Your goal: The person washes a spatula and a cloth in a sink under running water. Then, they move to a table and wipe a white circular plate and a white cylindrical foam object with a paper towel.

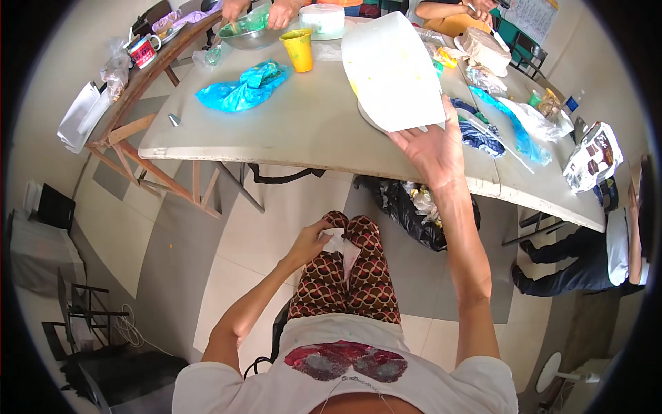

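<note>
My right hand (436,153) reaches over the near table edge with its palm up. Its thumb and fingers are at the lower edge of a large white rounded piece with yellow smears (393,76), which seems to rest in its grip. Bright light washes out that piece, so its exact kind is unclear. Part of a pale round rim shows behind its lower left. Over my lap, my left hand (314,241) is closed on a crumpled white tissue (336,241). A blue plastic bag (241,90) and a yellow-smeared cup (298,50) stand left of the white piece.
Across the table (276,138), another person's hands work at a metal bowl (252,38). A metal piping nozzle (174,119) lies at the left. Blue cloth (479,134), plastic bags and a printed pouch (593,159) crowd the right. Below hangs a black rubbish bag (393,200).
</note>
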### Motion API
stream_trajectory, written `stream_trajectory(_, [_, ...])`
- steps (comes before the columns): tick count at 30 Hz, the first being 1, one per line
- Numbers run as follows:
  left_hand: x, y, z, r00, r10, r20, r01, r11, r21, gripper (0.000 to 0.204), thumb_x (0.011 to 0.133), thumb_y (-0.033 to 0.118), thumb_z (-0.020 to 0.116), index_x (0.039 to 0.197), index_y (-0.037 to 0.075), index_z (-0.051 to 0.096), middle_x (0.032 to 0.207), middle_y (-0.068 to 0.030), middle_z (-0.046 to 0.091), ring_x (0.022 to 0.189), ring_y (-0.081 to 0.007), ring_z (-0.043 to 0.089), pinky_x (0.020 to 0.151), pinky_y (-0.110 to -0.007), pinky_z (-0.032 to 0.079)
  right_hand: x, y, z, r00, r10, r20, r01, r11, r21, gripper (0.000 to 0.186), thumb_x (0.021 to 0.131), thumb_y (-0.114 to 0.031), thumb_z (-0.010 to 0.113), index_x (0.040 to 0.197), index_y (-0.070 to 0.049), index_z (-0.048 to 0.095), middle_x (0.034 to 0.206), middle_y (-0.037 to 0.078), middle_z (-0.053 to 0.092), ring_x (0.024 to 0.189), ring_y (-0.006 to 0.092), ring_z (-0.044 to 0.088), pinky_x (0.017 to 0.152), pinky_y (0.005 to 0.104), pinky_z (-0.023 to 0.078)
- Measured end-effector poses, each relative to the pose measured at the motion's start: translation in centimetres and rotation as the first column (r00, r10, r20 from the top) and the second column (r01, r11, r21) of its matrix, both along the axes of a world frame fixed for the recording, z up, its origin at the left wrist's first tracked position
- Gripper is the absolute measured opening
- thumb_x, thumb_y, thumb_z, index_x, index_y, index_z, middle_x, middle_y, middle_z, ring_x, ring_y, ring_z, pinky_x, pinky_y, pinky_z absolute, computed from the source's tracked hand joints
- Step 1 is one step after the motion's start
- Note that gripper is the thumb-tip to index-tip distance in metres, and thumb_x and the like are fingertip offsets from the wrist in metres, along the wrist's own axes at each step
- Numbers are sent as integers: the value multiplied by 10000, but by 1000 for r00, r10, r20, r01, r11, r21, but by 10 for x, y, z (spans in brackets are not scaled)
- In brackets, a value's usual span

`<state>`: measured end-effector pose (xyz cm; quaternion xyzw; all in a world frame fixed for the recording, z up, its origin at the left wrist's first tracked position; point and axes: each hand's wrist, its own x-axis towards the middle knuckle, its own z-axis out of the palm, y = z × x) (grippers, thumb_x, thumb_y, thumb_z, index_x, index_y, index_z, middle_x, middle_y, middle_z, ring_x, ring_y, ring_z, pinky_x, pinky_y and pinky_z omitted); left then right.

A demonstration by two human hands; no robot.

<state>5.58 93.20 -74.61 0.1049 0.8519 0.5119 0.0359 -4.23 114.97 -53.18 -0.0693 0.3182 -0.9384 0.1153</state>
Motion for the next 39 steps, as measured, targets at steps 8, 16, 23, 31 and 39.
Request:
stream_trajectory(8, [2,-13,20,996,-2,86,-7,994,108,193,817,52,545,1002,0,565,766,-28,593,670,-92,488,591,-235,402,-2,-8,-15,999,18,-30,-18,1000,1,863,777,-454,585,1324,38,135,1341,230,188,1254,350,260,999,483,319])
stream_trajectory(16, [1,-31,87,998,0,63,-36,822,569,178,851,103,545,1011,26,551,921,6,571,812,-59,525,704,-196,414,-5,-4,-31,995,34,-89,-38,998,-42,862,775,-409,606,1324,40,118,1333,255,166,1250,380,248,981,507,342])
stream_trajectory(23, [10,-22,175,931,173,-322,146,632,762,227,838,109,583,1024,-9,528,962,-72,593,878,-112,544,794,-266,417,-3,-19,-22,999,49,-13,-50,998,-46,866,763,-458,589,1340,-16,119,1341,254,139,1259,375,232,989,515,316])
stream_trajectory(31, [-43,-1,237,370,-40,-928,73,997,-14,188,795,99,599,950,-6,575,990,-131,593,980,-267,531,880,-399,372,-2,-53,-10,992,108,58,-104,992,-65,654,826,-491,471,1298,-69,306,1231,126,410,1147,286,413,951,468,359])
stream_trajectory(39, [-79,13,230,425,335,-841,-129,942,311,462,733,72,691,1122,-2,453,1108,-112,471,1016,-191,453,890,-330,361,7,-64,0,995,-77,-63,78,997,19,690,835,-471,487,1316,-60,210,1271,202,306,1176,317,375,993,448,333])
